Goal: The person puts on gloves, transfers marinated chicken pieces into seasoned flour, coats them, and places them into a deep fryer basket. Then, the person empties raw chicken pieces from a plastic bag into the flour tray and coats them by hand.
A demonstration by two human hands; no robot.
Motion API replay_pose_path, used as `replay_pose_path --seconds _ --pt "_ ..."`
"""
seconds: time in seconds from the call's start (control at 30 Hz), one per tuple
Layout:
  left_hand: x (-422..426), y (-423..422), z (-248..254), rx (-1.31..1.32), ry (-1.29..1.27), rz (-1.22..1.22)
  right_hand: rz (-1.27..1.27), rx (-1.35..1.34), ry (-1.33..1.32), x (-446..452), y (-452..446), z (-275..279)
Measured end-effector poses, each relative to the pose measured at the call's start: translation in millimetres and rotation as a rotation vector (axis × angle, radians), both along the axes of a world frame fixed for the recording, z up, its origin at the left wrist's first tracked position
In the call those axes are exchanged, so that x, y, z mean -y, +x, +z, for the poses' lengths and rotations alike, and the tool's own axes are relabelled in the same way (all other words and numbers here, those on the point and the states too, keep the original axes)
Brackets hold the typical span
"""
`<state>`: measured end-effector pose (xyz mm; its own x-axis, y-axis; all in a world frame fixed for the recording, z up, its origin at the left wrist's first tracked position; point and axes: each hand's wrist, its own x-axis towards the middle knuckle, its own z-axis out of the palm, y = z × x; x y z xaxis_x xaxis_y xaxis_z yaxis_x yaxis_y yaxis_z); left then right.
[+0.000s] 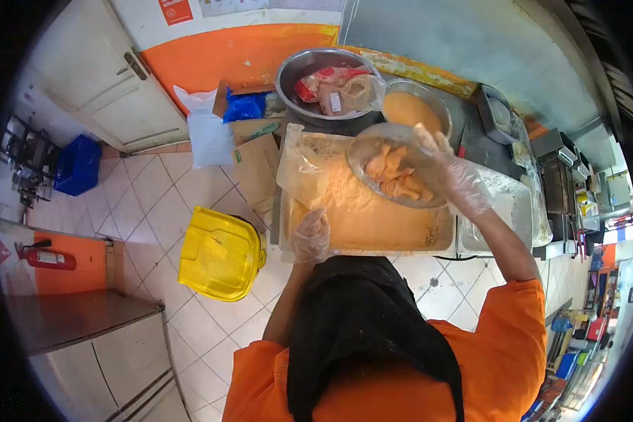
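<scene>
My right hand (457, 176), in a clear plastic glove, grips the right rim of a round see-through strainer (362, 184). Several orange-coated pieces of meat (394, 172) lie in the strainer, which is tilted above a wide tray of orange flour (352, 225). My left hand (311, 235), also gloved, is at the tray's front left corner. Its fingers are blurred inside the loose plastic, and I cannot make out whether they hold the rim. Behind the strainer stands a bowl of orange batter (411, 111).
A steel basin (288, 88) with bagged meat stands at the back. A second tray (496, 211) holds white powder on the right. Left of the table are a cardboard box (257, 165), a white sack (209, 130) and a yellow lidded bin (218, 253). A metal container (498, 116) sits back right.
</scene>
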<state>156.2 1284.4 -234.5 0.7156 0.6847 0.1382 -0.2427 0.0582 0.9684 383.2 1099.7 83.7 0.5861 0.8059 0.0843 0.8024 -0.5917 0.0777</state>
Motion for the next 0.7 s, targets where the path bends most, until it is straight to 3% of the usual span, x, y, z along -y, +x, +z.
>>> replay_pose_path --seconds 0.03,0.13,0.23,0.3,0.33,0.43,0.53,0.63,0.7 --pt "-0.9 0.2 -6.9 0.067 -0.11 -0.017 -0.001 0.008 -0.07 -6.5 -19.7 -0.5" --pt "-2.8 -4.2 31.8 -0.139 0.756 0.236 0.051 0.059 -0.11 16.6 -39.8 -44.9" --pt "3.2 -10.6 23.0 0.146 -0.729 -0.204 -0.029 -0.143 -0.173 20.4 -87.3 -27.0" --pt "3.5 -4.6 -0.3 0.174 -0.71 -0.24 0.009 -0.062 -0.106 38.8 -96.4 -42.7" --pt "2.9 -1.2 -12.6 0.184 -0.696 -0.261 0.025 -0.024 -0.067 48.0 -96.0 -51.8" --pt "-3.7 -11.0 62.2 -0.285 0.62 0.068 0.105 0.024 0.03 67.1 -98.4 -70.5" --pt "-4.0 -5.0 41.0 -0.148 0.479 0.057 0.175 0.149 0.131 67.2 -105.6 -65.1" --pt "-4.2 -7.0 32.6 -0.217 0.339 -0.044 0.149 0.189 0.222 71.5 -113.6 -62.4" --pt "-3.1 2.7 0.7 -0.198 0.206 -0.034 0.147 0.206 0.298 81.4 -116.1 -63.8"
